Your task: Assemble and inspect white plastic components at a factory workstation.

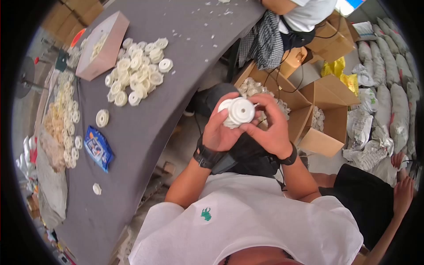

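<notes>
Head view: L hand [221, 126] & R hand [276, 126] both up in front of the person's torso, off the counter [126, 150], over the lap. Between them: wht round plastic pcs [242, 110], front one stepped, w/ small hole in ctr, facing up twd the cam; another rim shows behind, on the L side. L hand's fingers curl round the L side, thumb near the rim; R hand's fingers bent over the R side, thumb by the lower edge, so the pcs are pinched b/w both hands. Fingertips behind: can't tell.

Blk watch [205, 157] on L wrist, blk band [289, 154] on R wrist.

On the counter, to the L: pile of off-wht discs [137, 73] next to a pale pink box [107, 57]; nearer, a sep. disc [102, 118], then a blue packet [98, 149], then a small wht disc [97, 189]. More discs in a row [71, 128] along the far L side.

R of the hands, on the floor: open cardboard carton [295, 99] w/ wht pcs inside, 2nd carton [321, 142] just beside, yellow bag [346, 79], stacked wht sacks [399, 112]. Co-worker in wht top [316, 17] up top.
</notes>
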Motion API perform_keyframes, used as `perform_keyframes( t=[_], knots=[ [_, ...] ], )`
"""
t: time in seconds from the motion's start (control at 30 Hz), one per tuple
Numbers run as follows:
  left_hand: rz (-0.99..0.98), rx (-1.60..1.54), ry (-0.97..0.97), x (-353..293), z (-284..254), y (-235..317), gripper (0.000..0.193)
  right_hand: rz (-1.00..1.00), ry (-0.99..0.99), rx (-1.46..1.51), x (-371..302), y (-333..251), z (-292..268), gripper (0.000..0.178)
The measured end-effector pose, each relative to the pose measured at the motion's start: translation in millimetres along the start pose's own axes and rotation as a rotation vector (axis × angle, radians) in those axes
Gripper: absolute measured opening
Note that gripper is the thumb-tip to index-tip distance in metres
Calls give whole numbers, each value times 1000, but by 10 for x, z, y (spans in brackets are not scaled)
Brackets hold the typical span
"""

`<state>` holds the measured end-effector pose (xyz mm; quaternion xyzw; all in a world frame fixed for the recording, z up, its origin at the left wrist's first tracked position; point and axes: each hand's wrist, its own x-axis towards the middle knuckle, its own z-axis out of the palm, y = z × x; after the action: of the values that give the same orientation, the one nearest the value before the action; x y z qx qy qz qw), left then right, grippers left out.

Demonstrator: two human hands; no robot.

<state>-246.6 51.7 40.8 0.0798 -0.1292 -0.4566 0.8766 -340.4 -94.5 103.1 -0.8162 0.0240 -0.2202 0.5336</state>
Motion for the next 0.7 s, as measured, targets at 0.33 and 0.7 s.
perform_keyframes(
  t=[0.33,0.7],
  knots=[
    [51,42,-65,-185,-20,-56,55,-106,2,67,-156,-27,156,61],
    [157,256,48,-200,90,-19,47,-110,29,224,-205,96,149,68]
  ],
)
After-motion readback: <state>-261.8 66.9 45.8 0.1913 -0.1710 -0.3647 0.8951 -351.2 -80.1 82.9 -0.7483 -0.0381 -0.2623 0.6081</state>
